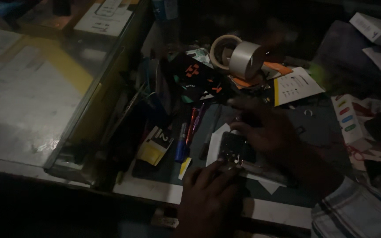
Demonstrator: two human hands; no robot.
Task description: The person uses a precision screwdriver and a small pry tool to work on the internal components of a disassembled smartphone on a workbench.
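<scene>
- Left hand (pixel 208 194): low in the frame, fingertips pressed together on the near edge of a small dark phone-like device (pixel 234 152); pinning it down, not wrapped around it.
- Right hand (pixel 265 130): laid over the far side of the same device, fingers curled loosely; too dim to tell whether pinching anything.
- Device: flat on a dark mat (pixel 199 169) mid-bench, between both hands. Likely light, stiff, thin, smooth-faced, so probably slippery and fragile; best held by the long edges, not the face.
- Just left: one blue marker (pixel 181 143), one red pen (pixel 192 125), one yellow-and-black packet (pixel 155 145).
- Further back: two tape rolls, one grey (pixel 245 59), one pale (pixel 221 50); one white card with a yellow strip (pixel 296 86).
- Right: one white card with coloured ovals (pixel 347 119).
- Far left: one glass counter top (pixel 27 92).
</scene>
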